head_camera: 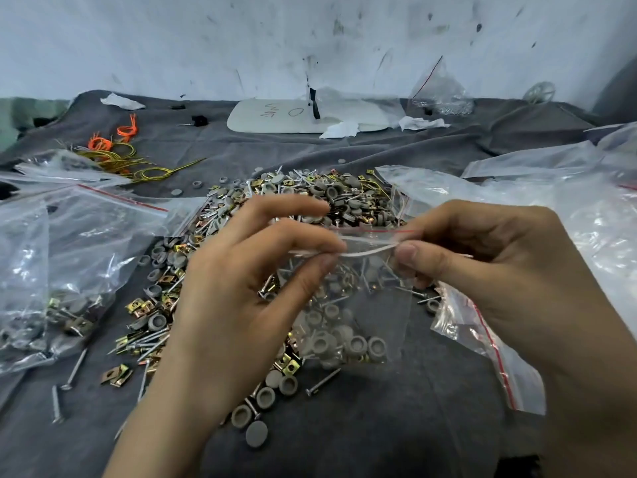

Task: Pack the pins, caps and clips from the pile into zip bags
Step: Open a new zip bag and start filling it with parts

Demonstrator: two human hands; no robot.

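A small clear zip bag [362, 305] with a red line at its mouth hangs between my hands above the grey cloth. It holds grey caps, brass clips and steel pins at its bottom. My left hand [238, 291] pinches the bag's zip strip at the left with thumb and forefinger. My right hand [499, 270] pinches the same strip at the right. Behind and under the bag lies the pile [310, 198] of mixed pins, grey caps and brass clips, spreading toward the near left.
A filled zip bag [51, 298] lies at the left. Empty zip bags [489, 343] lie under my right hand and at the right [551, 188]. Orange and yellow ties [117, 150] sit far left. A white board [275, 115] lies at the back by the wall.
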